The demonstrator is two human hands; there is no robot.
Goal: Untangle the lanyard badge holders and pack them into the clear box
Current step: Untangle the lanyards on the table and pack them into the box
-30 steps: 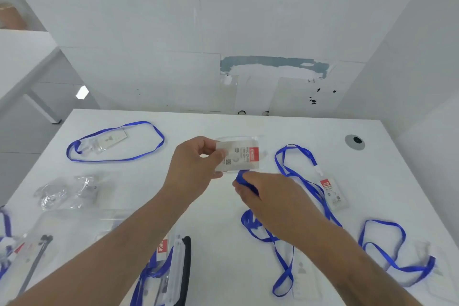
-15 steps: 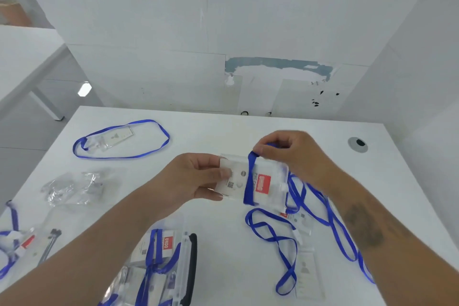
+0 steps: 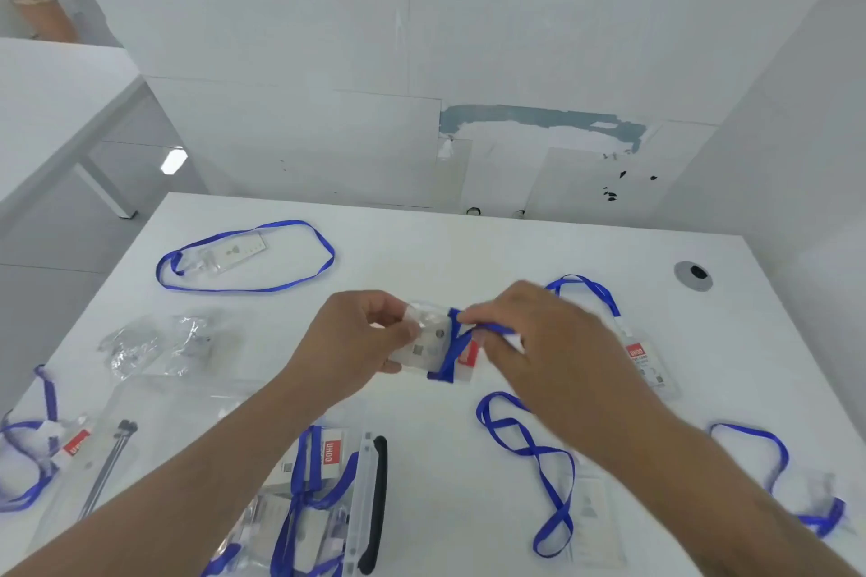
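Note:
Above the middle of the white table [image 3: 468, 248], my left hand [image 3: 356, 342] pinches the left end of a clear badge holder [image 3: 429, 342]. A blue lanyard strap [image 3: 452, 349] crosses its face in wraps. My right hand [image 3: 539, 337] grips that strap at the holder's right side. The clear box [image 3: 323, 506] with a black handle sits at the near edge under my left forearm, with wrapped badge holders inside. Loose lanyards lie at the far left [image 3: 243, 255], near right [image 3: 539, 459], far right [image 3: 642, 356] and right edge [image 3: 787, 473].
A crumpled clear plastic bag [image 3: 159, 342] lies left of centre. At the left edge are another lanyard badge [image 3: 42, 450] and black cable ties [image 3: 110, 464] on a clear lid. A round cable port [image 3: 693, 276] is at the far right corner. Walls close behind and right.
My right hand has carried the strap over the holder's face and round it again, adding a wrap. The left hand has kept its hold on the holder.

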